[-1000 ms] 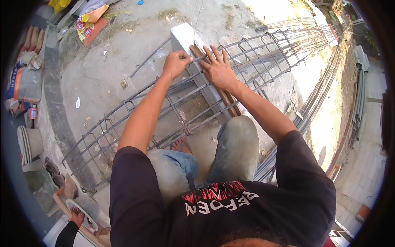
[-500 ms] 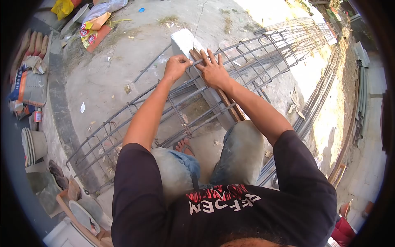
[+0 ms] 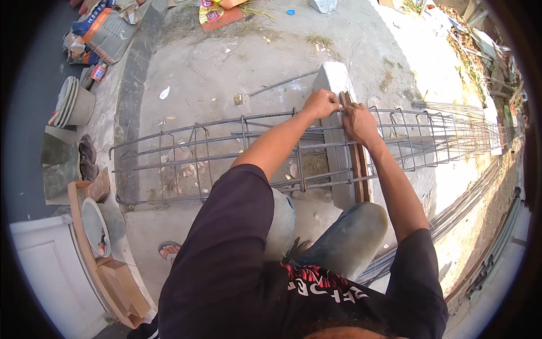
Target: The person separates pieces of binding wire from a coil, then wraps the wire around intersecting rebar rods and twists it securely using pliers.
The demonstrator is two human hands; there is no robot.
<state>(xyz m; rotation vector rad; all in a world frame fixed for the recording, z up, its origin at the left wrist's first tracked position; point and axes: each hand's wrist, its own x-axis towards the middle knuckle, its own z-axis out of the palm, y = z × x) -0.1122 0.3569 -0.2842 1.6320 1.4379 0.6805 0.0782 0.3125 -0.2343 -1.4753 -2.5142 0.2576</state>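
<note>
Right now both hands are at the far edge of the rebar cage (image 3: 303, 182), working close together above a pale beam (image 3: 340, 163). Left hand (image 3: 323, 104) first: thumb and fingers drawn into a pinch beside the cage's far bar, but whatever sits between those fingertips is too small to make out, so I can't call a firm grasp. Over to the right hand (image 3: 360, 121), just beside it, fingers curled down at a brown wooden strip (image 3: 359, 161) and the same bar; what it grasps, if anything, is hidden. And the cage itself? It lies lengthwise across the view, crossing over the beam and the strip, with its left end above the concrete floor (image 3: 197, 68) and its right end near a bundle of thin rods. Just behind, 1 loose bar (image 3: 285, 82) lies on the left side of the beam. Closer in, a knee (image 3: 367, 217) in worn jeans is right by the strip's near end, and 1 foot in a sandal (image 3: 169, 248) shows below the cage. Out left, a mortar bag (image 3: 113, 37), stacked buckets (image 3: 82, 107) and 2 sandals (image 3: 86, 155) line the edge.
</note>
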